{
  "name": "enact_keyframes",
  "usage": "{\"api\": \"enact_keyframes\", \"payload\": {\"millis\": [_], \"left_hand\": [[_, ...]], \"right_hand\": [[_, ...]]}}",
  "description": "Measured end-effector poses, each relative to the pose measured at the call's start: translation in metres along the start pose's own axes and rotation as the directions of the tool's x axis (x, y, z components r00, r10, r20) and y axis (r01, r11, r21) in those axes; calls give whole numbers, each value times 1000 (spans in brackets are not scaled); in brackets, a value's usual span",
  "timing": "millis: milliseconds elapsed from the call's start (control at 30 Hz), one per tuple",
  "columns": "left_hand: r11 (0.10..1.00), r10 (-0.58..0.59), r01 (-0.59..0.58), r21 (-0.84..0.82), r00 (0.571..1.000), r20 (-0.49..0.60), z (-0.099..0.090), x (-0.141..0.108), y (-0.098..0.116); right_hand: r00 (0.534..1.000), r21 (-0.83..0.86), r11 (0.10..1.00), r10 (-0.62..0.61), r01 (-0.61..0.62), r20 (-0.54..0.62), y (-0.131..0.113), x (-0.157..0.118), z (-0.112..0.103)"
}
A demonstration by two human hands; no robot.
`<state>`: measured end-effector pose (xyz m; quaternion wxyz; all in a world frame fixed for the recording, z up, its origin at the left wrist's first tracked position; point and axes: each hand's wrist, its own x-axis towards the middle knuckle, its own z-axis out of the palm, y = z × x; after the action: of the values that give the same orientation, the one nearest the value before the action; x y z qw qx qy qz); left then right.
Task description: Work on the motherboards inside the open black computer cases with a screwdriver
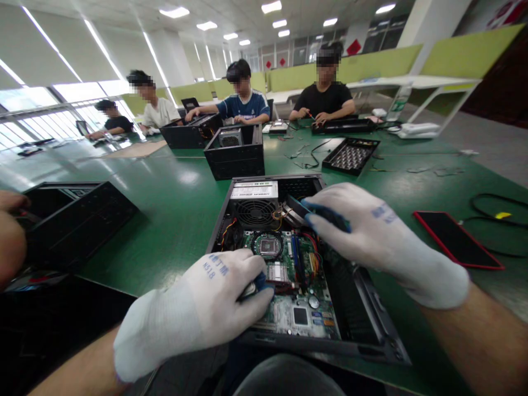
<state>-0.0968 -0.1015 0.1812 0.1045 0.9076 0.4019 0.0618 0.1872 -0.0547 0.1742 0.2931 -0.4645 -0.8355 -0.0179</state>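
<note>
One green table [173, 220], bearing our open computer case [322, 345]. One motherboard [289, 316], inside the case. Right hand [358, 220]: fingers bent around a dark, silver-edged part [295, 212], tilted over the case. Left hand [231, 291]: curled low over the motherboard; grip, we cannot tell. Thin wires [279, 217]: a careless pull on the part might snag them.

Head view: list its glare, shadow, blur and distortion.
Head view: windows at left are washed out, with pale glare on the green table; also head view: the far red diamond is soft, and the room leans, likely wide-angle distortion; head view again: the near case is dark along its right side, its board fairly clear.
</note>
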Motion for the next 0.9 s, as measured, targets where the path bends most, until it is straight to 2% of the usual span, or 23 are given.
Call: {"api": "enact_keyframes", "payload": {"millis": [33, 100, 167, 200, 333, 433, 500, 633, 733, 833, 900], "left_hand": [[999, 2, -2, 34, 1000, 9, 0, 10, -1], [994, 5, -11, 110, 998, 59, 2, 34, -6], [981, -9, -18, 193, 991, 137, 8, 58, -14], [973, -18, -25, 231, 983, 183, 12, 70, -18], [949, -49, -74, 305, 925, 377, 33, 111, -34], [938, -81, -104, 332, 862, 500, 47, 133, -41], [935, -94, -108, 338, 843, 529, 53, 142, -45], [933, -77, -120, 339, 855, 513, 61, 148, -51], [929, -81, -121, 351, 856, 510, 65, 148, -57], [922, -96, -104, 373, 871, 482, 68, 149, -63], [917, -107, -93, 389, 880, 463, 69, 151, -65]], "right_hand": [[981, 43, 995, 101, -95, -167, 9, -7, 0], [871, 141, 956, 292, -257, -395, 28, -22, 6], [783, 236, 906, 422, -351, -457, 47, -38, 18], [760, 268, 889, 457, -372, -461, 55, -46, 26], [720, 261, 867, 499, -425, -483, 82, -73, 53], [746, 234, 845, 534, -480, -397, 90, -86, 65], [775, 228, 846, 533, -482, -340, 91, -90, 68], [830, 166, 884, 467, -437, -305, 90, -93, 70], [877, 102, 930, 366, -352, -311, 95, -93, 75], [883, 79, 959, 280, -271, -377, 104, -94, 85], [878, 81, 962, 269, -259, -396, 108, -94, 90]]}}
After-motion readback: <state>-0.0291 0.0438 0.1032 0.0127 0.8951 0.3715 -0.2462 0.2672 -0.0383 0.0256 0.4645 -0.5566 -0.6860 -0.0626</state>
